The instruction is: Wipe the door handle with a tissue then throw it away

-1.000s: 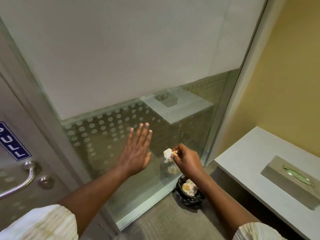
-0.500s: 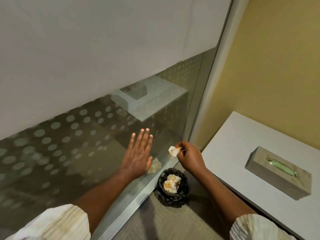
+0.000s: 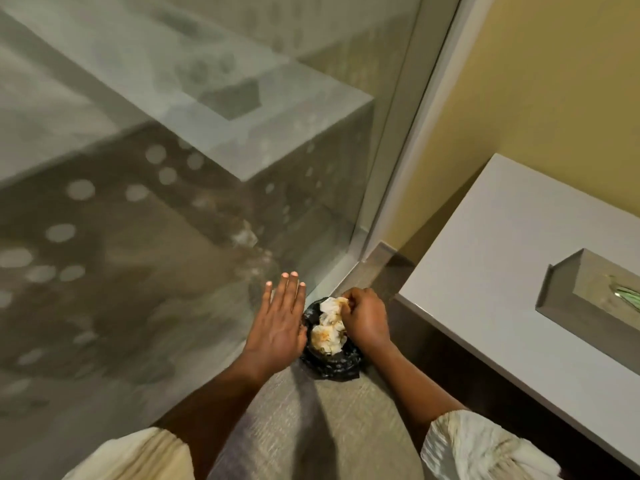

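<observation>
**Tissue at the bin, not yet let go**

Right hand (image 3: 365, 322), low centre of the frame: grip pinched on a crumpled white tissue (image 3: 330, 304), held right over the mouth of a small black-lined bin (image 3: 332, 365). Fingers curled, tissue apparently not released. Below it in the bin, more wadded tissues (image 3: 327, 336), stained yellowish and piled near the rim.

Left hand (image 3: 278, 327), just left of the bin: flat, fingers spread, holding nothing, seemingly pressed against the glass panel (image 3: 173, 202) filling the left of the frame.

Further out, right side: a pale tabletop (image 3: 502, 254) with a tissue box (image 3: 595, 299) set on it. No door handle in view.

Judged stage: wiping done, disposal under way.

Risks: bin already full, so a dropped tissue likely to roll off the heap onto the carpet (image 3: 311, 427); small light bin easily tipped by a downward push; soiled paper brushing the right hand.
</observation>
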